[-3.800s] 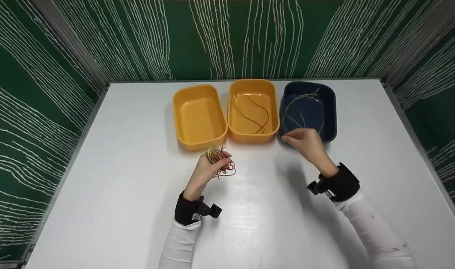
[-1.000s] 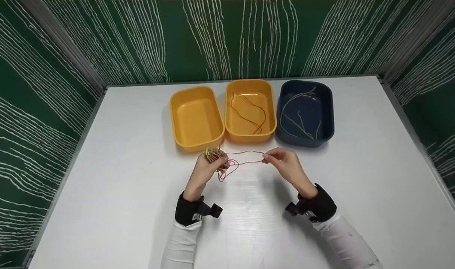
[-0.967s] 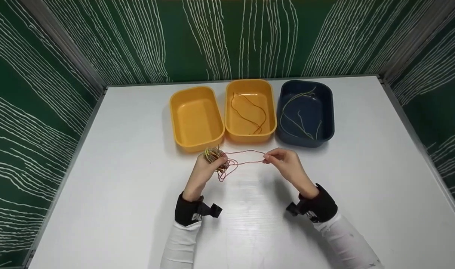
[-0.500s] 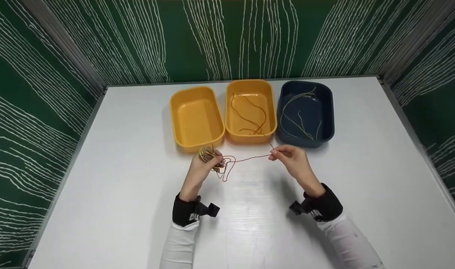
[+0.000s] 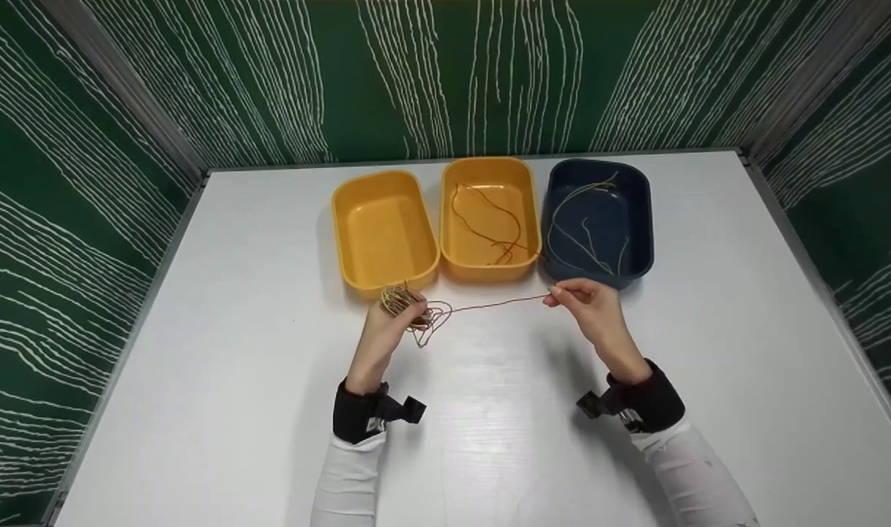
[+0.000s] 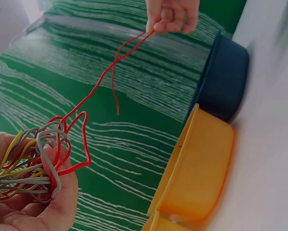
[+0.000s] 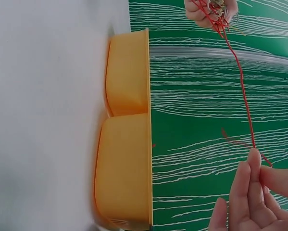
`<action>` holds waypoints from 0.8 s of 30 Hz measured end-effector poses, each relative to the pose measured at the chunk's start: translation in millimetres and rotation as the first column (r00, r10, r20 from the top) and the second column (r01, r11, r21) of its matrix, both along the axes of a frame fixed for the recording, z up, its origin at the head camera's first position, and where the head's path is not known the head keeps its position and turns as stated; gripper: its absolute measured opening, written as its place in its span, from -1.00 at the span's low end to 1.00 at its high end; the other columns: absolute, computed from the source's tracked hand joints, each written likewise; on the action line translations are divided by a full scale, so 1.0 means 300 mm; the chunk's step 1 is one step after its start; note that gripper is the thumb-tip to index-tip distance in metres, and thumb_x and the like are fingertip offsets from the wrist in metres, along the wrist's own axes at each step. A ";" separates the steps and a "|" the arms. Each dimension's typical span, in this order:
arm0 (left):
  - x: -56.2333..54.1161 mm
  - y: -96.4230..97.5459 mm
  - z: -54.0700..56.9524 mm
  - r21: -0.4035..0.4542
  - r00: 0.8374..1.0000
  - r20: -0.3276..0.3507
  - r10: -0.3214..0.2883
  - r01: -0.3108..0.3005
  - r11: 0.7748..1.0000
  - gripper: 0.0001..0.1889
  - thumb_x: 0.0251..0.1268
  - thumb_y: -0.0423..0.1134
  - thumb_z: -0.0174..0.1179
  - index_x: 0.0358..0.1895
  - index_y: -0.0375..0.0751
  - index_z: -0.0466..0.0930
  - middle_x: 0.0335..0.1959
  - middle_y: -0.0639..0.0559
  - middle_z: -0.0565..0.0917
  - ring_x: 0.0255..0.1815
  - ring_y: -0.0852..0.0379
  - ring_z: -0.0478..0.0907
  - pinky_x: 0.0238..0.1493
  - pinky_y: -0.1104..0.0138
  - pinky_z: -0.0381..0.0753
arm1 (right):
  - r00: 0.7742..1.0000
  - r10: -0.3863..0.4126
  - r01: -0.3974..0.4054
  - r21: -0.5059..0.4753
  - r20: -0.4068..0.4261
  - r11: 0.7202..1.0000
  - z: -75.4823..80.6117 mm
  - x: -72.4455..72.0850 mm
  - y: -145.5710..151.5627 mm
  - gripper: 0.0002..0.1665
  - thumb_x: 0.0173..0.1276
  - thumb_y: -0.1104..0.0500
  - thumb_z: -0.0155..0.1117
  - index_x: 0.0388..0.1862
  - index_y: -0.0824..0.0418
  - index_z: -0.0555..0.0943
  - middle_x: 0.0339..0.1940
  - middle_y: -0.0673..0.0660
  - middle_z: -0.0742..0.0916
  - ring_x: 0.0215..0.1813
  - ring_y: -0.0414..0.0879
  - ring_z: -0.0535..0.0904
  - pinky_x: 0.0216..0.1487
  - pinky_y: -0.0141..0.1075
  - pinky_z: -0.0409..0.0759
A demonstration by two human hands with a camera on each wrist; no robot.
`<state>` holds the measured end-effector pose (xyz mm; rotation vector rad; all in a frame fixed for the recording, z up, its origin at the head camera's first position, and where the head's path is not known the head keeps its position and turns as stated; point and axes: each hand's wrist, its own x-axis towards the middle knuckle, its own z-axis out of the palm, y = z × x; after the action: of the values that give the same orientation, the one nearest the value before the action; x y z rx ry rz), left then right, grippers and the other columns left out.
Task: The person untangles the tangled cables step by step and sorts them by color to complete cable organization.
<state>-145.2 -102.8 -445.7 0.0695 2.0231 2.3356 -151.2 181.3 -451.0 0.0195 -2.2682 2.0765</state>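
My left hand [image 5: 375, 337] grips a tangled bundle of thin wires [image 5: 399, 301], grey, yellow and red, in front of the left yellow bin. Red loops hang out beside its thumb. One red wire [image 5: 493, 303] stretches almost straight from the bundle to my right hand [image 5: 599, 315]. Thumb and fingertips of that hand pinch it near the front of the dark blue bin [image 5: 641, 252]. In the left wrist view, a loose red end dangles below the pinch. The right wrist view shows the same wire running to the bundle [image 7: 218, 12].
Two yellow bins, a left one [image 5: 343, 241] and a middle one [image 5: 493, 269], stand beside the blue bin along the back of the white table [image 5: 225, 329]. Orange-looking wires [image 5: 518, 223] lie in the middle bin, yellowish wires [image 5: 562, 212] in the blue one. Green patterned panels [image 5: 474, 80] rise behind.
My right hand came from the blue bin to the bundle side, took hold of red wire, and has since moved rightward, drawing it out longer. The left hand has shifted slightly left.
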 end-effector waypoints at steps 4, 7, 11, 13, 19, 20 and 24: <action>0.001 -0.002 0.006 0.007 1.000 0.010 0.005 -0.005 1.000 -0.88 0.08 -0.48 0.09 -0.28 -0.43 0.47 -0.43 0.00 0.55 -0.44 0.16 0.52 -0.30 0.35 0.52 | 0.999 0.008 -0.010 -0.046 -0.051 0.999 -0.194 -0.083 0.079 -0.72 0.18 0.17 0.24 -0.28 0.41 0.57 -0.47 0.20 0.69 -0.34 -0.04 0.62 -0.13 -0.39 0.49; 0.001 -0.001 0.009 0.002 0.999 0.024 0.025 -0.025 1.000 -0.87 0.07 -0.47 0.11 -0.28 -0.43 0.47 -0.43 -0.01 0.56 -0.43 0.16 0.52 -0.27 0.35 0.51 | 0.998 0.022 -0.027 -0.090 -0.056 0.996 -0.226 -0.096 0.101 -0.74 0.18 0.18 0.23 -0.28 0.39 0.57 -0.48 0.17 0.69 -0.33 -0.04 0.62 -0.12 -0.39 0.50; -0.002 0.002 0.006 0.024 0.998 0.018 0.059 -0.060 0.998 -0.85 0.05 -0.46 0.11 -0.28 -0.45 0.47 -0.43 -0.04 0.56 -0.43 0.14 0.52 -0.28 0.31 0.53 | 1.000 0.023 -0.022 -0.055 0.017 0.998 -0.047 -0.019 0.053 -0.72 0.22 0.25 0.17 -0.24 0.50 0.52 -0.48 0.12 0.70 -0.33 -0.11 0.62 -0.08 -0.39 0.47; -0.025 -0.009 -0.034 0.053 0.997 -0.004 0.075 -0.075 0.996 -0.85 0.07 -0.43 0.12 -0.28 -0.43 0.47 -0.43 -0.06 0.56 -0.44 0.14 0.53 -0.29 0.32 0.53 | 0.999 0.016 -0.014 -0.053 0.032 0.998 -0.049 -0.020 0.069 -0.68 0.21 0.21 0.19 -0.22 0.50 0.52 -0.45 0.14 0.70 -0.30 -0.10 0.62 -0.07 -0.39 0.46; -0.024 -0.076 -0.042 0.030 0.978 -0.006 0.209 -0.209 0.978 -0.82 0.07 -0.38 0.16 -0.27 -0.40 0.47 -0.39 -0.09 0.55 -0.39 0.11 0.51 -0.30 0.33 0.50 | 0.998 -0.055 0.054 -0.134 -0.005 0.990 -0.229 -0.091 0.242 -0.66 0.14 0.13 0.27 -0.20 0.36 0.58 -0.39 0.21 0.69 -0.27 -0.01 0.61 -0.11 -0.41 0.47; -0.026 -0.090 -0.051 0.027 0.975 -0.006 0.221 -0.221 0.975 -0.82 0.06 -0.37 0.17 -0.28 -0.39 0.47 -0.38 -0.09 0.54 -0.39 0.09 0.50 -0.30 0.32 0.49 | 0.998 -0.063 0.062 -0.124 -0.004 0.990 -0.200 -0.077 0.248 -0.66 0.15 0.13 0.26 -0.19 0.37 0.58 -0.39 0.22 0.69 -0.26 -0.01 0.60 -0.10 -0.42 0.46; -0.056 -0.131 -0.121 0.003 0.979 -0.016 0.204 -0.204 0.979 -0.83 0.06 -0.30 0.20 -0.28 -0.29 0.52 -0.37 -0.05 0.56 -0.37 0.11 0.51 -0.31 0.32 0.51 | 0.998 -0.066 0.066 -0.126 0.001 0.990 -0.032 -0.001 0.210 -0.63 0.17 0.17 0.25 -0.19 0.46 0.53 -0.43 0.18 0.70 -0.27 -0.05 0.60 -0.06 -0.45 0.41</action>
<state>-162.0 -142.2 -482.0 -0.1258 2.1296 2.4607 -151.4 244.4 -460.8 -0.0582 -2.1011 2.1791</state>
